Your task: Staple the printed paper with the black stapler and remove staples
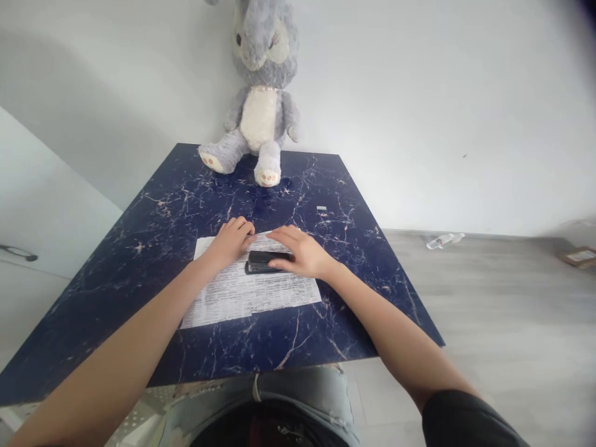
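Observation:
Two printed sheets of paper (228, 301) lie side by side on the dark blue marbled table, seemingly overlapping near the middle. A black stapler (261, 259) rests lengthwise across them, its left end showing. My right hand (305, 253) is around the stapler's right end, thumb on the near side and fingers reaching over the far side. At the sheets' far edge, my left hand (233, 241) has its fingers bent and closed on the paper, left of and beyond the stapler. The fingertips of both hands are close together, and the paper between them is partly hidden.
A large grey and white plush toy (263, 118) sits at the table's (298, 335) far edge against the wall. A small pale item (321, 208) lies right of centre. Clear plastic packaging (444, 240) and a cardboard box (577, 256) are on the floor at right.

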`<control>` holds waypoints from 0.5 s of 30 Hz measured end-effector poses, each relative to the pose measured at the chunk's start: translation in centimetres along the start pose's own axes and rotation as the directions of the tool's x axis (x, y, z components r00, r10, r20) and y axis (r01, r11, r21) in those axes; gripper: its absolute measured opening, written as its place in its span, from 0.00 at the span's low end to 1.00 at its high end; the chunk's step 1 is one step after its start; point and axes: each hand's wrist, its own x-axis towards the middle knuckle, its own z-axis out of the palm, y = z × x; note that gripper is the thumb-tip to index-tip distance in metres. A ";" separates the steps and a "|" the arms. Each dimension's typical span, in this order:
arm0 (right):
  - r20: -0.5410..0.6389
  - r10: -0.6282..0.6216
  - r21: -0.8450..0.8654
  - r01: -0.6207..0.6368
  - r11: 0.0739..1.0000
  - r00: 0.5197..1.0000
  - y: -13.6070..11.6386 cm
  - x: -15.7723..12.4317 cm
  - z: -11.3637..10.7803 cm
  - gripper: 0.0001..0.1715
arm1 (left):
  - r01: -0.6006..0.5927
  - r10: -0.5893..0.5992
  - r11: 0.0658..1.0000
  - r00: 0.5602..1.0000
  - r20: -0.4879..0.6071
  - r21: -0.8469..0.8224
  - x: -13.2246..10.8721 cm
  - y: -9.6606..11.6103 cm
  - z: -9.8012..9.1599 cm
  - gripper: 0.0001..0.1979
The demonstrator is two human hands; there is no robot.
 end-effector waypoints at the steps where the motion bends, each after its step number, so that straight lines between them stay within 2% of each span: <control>1: 0.059 -0.025 -0.009 0.025 1.000 0.998 -0.6 0.1 0.6 0.33 | -0.004 0.004 1.000 1.000 -0.007 0.006 0.0 0.0 0.1 0.04; 3: 0.151 -0.020 -0.047 0.027 0.999 0.988 -1.2 0.1 1.3 0.32 | -0.006 0.006 1.000 1.000 -0.014 0.013 0.0 0.0 0.3 0.04; 5: 0.180 0.031 -0.084 -0.016 0.996 0.983 -1.0 -0.2 1.1 0.23 | -0.006 0.006 1.000 1.000 -0.011 0.006 0.0 0.0 0.5 0.04; 7: 0.118 0.105 -0.084 -0.095 0.992 0.987 -0.2 -0.6 -0.1 0.17 | -0.011 0.011 1.000 1.000 -0.015 -0.016 -0.1 -0.2 0.5 0.05; 9: -0.004 0.205 -0.072 -0.205 0.976 0.979 1.0 -1.2 -2.0 0.16 | -0.025 0.024 0.999 0.999 -0.023 -0.034 -0.2 -0.6 0.4 0.07; 12: -0.167 0.338 -0.080 -0.354 0.932 0.926 3.2 -2.2 -5.0 0.16 | -0.032 0.031 0.998 0.999 -0.019 -0.045 -0.4 -1.5 -0.2 0.08; 15: -0.174 0.381 -0.101 -0.401 0.911 0.908 5.2 -3.0 -6.4 0.15 | 0.005 -0.003 0.997 0.999 0.036 -0.079 -0.6 -2.9 -1.1 0.09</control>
